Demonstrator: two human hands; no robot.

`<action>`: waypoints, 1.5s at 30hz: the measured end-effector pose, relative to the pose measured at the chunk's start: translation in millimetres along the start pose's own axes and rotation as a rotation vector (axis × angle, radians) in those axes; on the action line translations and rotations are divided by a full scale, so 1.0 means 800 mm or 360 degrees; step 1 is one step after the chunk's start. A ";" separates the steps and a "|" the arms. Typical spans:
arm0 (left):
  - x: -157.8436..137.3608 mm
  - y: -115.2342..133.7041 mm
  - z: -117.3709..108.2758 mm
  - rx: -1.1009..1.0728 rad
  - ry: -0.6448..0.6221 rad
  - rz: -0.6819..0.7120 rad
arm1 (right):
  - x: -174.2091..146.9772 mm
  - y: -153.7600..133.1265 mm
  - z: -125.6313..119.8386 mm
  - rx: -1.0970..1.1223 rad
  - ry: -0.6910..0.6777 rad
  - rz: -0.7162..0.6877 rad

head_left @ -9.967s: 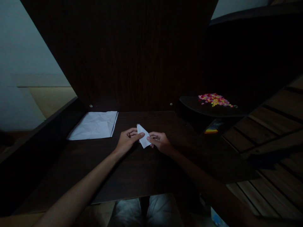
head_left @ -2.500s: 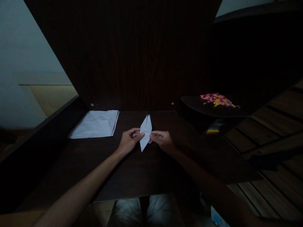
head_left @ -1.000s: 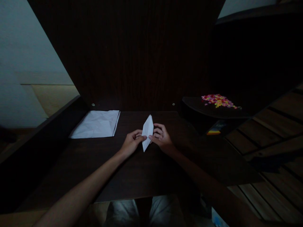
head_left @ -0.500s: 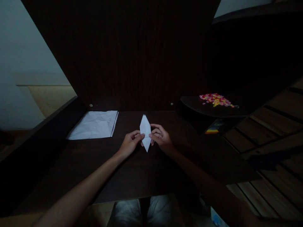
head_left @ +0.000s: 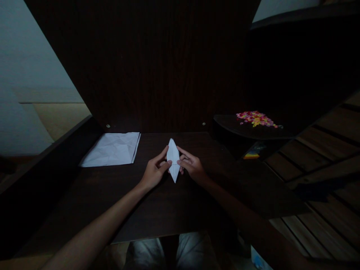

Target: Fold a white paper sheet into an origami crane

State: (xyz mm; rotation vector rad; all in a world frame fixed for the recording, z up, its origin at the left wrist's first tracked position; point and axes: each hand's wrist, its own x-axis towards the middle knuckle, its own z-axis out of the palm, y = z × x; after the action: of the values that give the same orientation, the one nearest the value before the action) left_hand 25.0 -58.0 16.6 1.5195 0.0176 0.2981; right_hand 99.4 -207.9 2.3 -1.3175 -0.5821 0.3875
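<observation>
A narrow, diamond-shaped piece of folded white paper point(head_left: 173, 155) is held between my two hands, its long axis pointing away from me and its far tip split into layers. My left hand point(head_left: 156, 167) grips its left edge, thumb on top and index finger stretched along the upper side. On the opposite edge my right hand point(head_left: 192, 165) pinches it the same way, index finger at the upper right side. The other fingers are partly hidden behind the paper.
Creased white paper sheets point(head_left: 112, 149) lie at the left of the dark desk point(head_left: 157, 210), by its raised side board point(head_left: 56, 150). A curved shelf point(head_left: 233, 129) at the right bears a heap of small colourful pieces point(head_left: 257, 118). A dark panel point(head_left: 157, 67) rises behind.
My left index finger has stretched up along the paper's upper left edge. The right index finger has shifted slightly on its side. The paper sits a touch nearer to me.
</observation>
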 end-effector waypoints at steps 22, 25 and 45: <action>0.002 0.003 0.001 -0.0251 0.0158 -0.0143 | 0.003 0.000 0.001 0.0184 -0.0018 0.0097; 0.001 0.002 0.001 -0.0354 0.0133 -0.0201 | 0.003 -0.001 0.001 0.0140 -0.0008 0.0102; 0.002 -0.002 -0.004 0.0100 0.0146 -0.0049 | 0.000 -0.003 0.005 0.0029 0.0000 0.0060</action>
State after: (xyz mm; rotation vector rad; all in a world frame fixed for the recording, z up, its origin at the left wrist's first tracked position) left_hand 26.3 -54.3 15.3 1.5657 0.1241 0.3451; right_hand 96.6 -205.1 5.2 -1.3122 -0.5535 0.4228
